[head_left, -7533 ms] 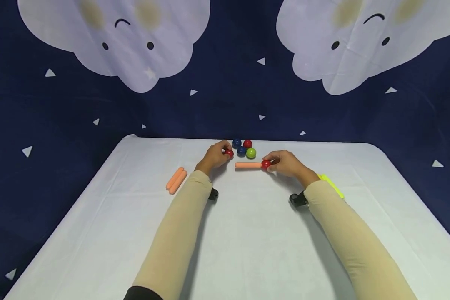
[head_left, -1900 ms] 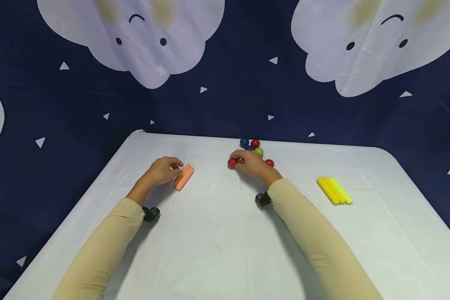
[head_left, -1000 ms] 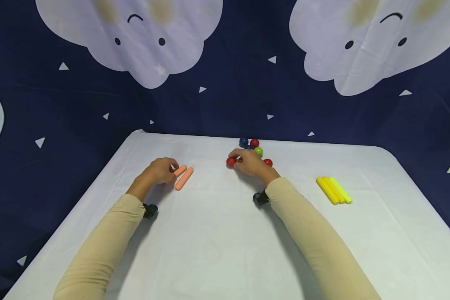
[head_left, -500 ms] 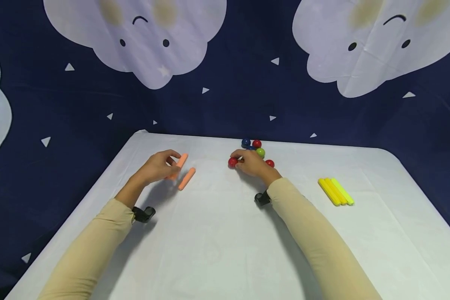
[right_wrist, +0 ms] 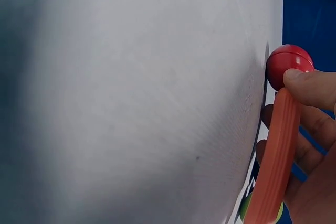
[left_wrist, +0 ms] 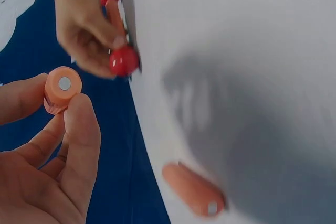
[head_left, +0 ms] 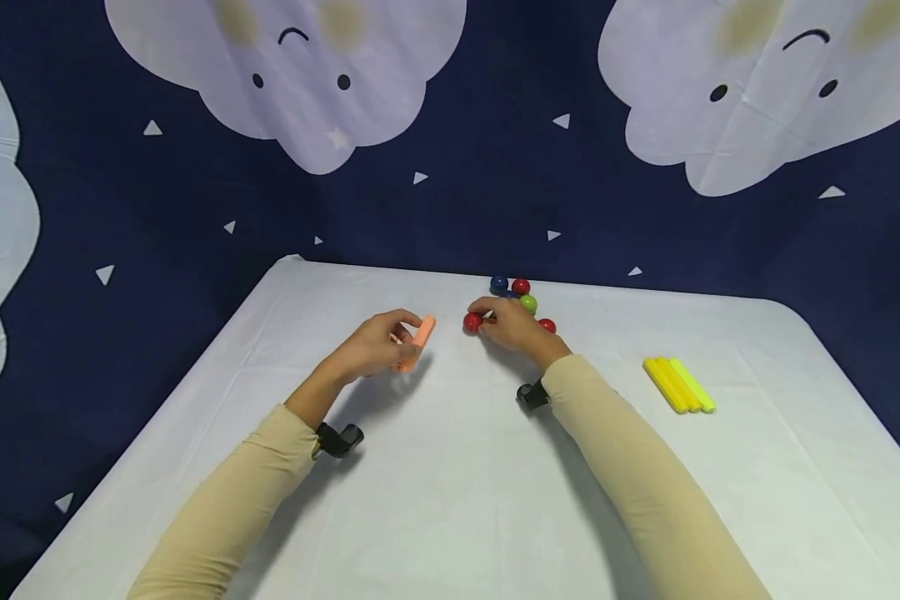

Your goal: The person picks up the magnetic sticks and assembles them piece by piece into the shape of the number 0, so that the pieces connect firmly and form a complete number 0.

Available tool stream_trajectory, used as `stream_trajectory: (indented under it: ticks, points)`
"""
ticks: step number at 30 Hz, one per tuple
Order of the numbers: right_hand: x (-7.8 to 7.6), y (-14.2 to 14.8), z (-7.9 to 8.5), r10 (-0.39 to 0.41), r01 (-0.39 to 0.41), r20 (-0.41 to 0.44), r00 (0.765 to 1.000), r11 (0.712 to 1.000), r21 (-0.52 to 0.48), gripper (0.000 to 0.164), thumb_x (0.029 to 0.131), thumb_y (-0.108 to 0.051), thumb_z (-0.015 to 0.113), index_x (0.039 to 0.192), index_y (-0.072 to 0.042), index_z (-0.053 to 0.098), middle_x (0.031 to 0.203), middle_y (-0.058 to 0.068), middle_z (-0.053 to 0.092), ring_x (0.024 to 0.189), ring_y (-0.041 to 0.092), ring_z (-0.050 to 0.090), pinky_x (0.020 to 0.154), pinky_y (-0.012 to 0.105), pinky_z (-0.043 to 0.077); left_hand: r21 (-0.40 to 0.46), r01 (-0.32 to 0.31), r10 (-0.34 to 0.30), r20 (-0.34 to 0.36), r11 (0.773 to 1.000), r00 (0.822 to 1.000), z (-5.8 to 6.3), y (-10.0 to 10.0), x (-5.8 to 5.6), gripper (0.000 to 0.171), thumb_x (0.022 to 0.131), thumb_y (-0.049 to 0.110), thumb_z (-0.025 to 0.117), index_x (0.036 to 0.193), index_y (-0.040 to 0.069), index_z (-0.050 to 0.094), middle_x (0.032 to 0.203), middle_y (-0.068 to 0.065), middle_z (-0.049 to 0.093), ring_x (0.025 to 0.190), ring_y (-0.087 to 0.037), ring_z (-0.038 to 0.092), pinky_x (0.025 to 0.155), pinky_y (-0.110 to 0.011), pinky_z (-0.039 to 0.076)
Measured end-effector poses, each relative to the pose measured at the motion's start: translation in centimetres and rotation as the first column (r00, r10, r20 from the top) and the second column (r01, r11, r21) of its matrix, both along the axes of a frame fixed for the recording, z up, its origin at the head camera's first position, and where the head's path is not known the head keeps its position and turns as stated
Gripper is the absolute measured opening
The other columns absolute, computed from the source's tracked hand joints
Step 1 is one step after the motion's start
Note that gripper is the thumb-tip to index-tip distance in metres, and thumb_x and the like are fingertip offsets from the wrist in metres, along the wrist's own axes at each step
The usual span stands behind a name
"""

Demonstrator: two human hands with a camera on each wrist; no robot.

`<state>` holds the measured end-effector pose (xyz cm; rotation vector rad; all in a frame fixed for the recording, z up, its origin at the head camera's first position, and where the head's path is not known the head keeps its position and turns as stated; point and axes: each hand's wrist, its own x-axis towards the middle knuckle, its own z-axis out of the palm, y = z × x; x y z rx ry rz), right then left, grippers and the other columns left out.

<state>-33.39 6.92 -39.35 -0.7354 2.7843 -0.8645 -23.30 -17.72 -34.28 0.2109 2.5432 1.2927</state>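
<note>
Orange rod [head_left: 425, 330], pinched by the left hand [head_left: 377, 343], could drop if jolted; the right hand [head_left: 513, 323] grips a red ball [head_left: 472, 322].

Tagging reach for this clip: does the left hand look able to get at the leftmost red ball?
Probably yes: the head view shows nothing blocking the left hand from that red ball, whose left side is uncovered, though the hand pinches an orange stick.

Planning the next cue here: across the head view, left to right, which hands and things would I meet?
Left hand, orange stick it holds, first red ball, right hand, red ball just past that hand, three yellowish sticks.
</note>
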Motion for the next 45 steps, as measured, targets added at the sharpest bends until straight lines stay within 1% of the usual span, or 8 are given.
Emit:
stream_trajectory:
  ticks: [3,8,14,18,24,29,37,45]
  points:
    - [0.0,0.1,0.0,0.004,-0.004,-0.006,1.0,1.0,0.004,0.038,0.093,-0.005,0.061,0.131,-0.011,0.062,0.132,0.012,0.065,0.118,0.028,0.061,0.107,0.044,0.047,0.026,0.009,-0.009,-0.005,1.0,1.0,-0.4,1.3,-0.2,0.049,0.089,0.01,0.063,0.136,0.008,0.053,0.104,-0.012,0.058,0.075,-0.015,0.06,0.069,-0.031,0.056]
    - [-0.1,0.2,-0.1,0.011,-0.011,-0.021,1.0,1.0,0.007,0.038,0.093,-0.006,0.061,0.131,-0.011,0.062,0.132,0.012,0.066,0.117,0.028,0.062,0.105,0.044,0.047,0.06,-0.007,0.007,0.002,0.998,1.0,-0.9,2.7,-0.5,0.047,0.089,0.008,0.064,0.135,0.008,0.054,0.102,-0.012,0.059,0.074,-0.015,0.061,0.07,-0.033,0.057]
    - [-0.1,0.3,-0.1,0.02,-0.019,-0.049,0.999,1.0,0.009,0.038,0.093,-0.004,0.061,0.13,-0.01,0.063,0.131,0.013,0.066,0.115,0.029,0.063,0.103,0.044,0.048,0.043,-0.039,0.037,0.05,0.998,0.998,-1.7,4.1,-0.9,0.047,0.087,0.009,0.063,0.133,0.007,0.055,0.097,-0.009,0.061,0.07,-0.014,0.061,0.068,-0.031,0.057]
    - [-0.1,0.3,-0.1,0.024,-0.023,-0.07,0.997,1.0,0.013,0.04,0.092,-0.003,0.06,0.131,-0.009,0.062,0.13,0.014,0.067,0.113,0.028,0.064,0.101,0.044,0.049,0.063,-0.071,0.065,0.088,0.996,0.994,-2.2,4.9,-1.4,0.046,0.089,0.011,0.067,0.133,0.005,0.055,0.089,-0.006,0.062,0.068,-0.013,0.062,0.065,-0.028,0.056]
    - [-0.2,0.3,0.0,0.029,-0.028,-0.088,0.996,1.0,0.006,0.037,0.092,-0.002,0.06,0.128,-0.008,0.065,0.126,0.013,0.069,0.106,0.027,0.064,0.098,0.043,0.051,0.083,-0.084,0.072,0.136,0.993,0.988,-2.7,5.8,-2.0,0.045,0.092,0.012,0.065,0.133,0.002,0.053,0.085,-0.006,0.062,0.066,-0.013,0.063,0.065,-0.027,0.056]
    - [-0.2,0.3,0.0,0.031,-0.03,-0.085,0.996,1.0,0.008,0.037,0.091,-0.002,0.061,0.127,-0.008,0.065,0.125,0.013,0.069,0.103,0.026,0.064,0.097,0.042,0.051,0.074,-0.092,0.079,0.164,0.993,0.983,-2.8,6.4,-2.1,0.045,0.092,0.013,0.066,0.133,0.0,0.052,0.085,-0.006,0.061,0.064,-0.012,0.063,0.063,-0.025,0.056]
    - [-0.3,0.3,-0.2,0.038,-0.038,-0.08,0.996,0.999,-0.004,0.036,0.091,-0.002,0.061,0.126,-0.009,0.066,0.125,0.013,0.07,0.103,0.026,0.065,0.097,0.042,0.051,0.062,-0.11,0.1,0.157,0.992,0.983,-3.2,7.3,-2.3,0.044,0.09,0.012,0.067,0.13,-0.002,0.054,0.089,-0.009,0.062,0.062,-0.011,0.063,0.062,-0.024,0.056]
    - [-0.1,0.5,-0.2,0.04,-0.041,-0.077,0.996,0.999,-0.01,0.036,0.091,-0.002,0.061,0.126,-0.008,0.066,0.124,0.014,0.07,0.103,0.027,0.066,0.097,0.043,0.052,0.052,-0.162,0.154,0.132,0.985,0.979,-3.6,8.4,-2.7,0.042,0.089,0.011,0.068,0.125,-0.005,0.055,0.092,-0.014,0.068,0.053,-0.007,0.061,0.057,-0.022,0.055]
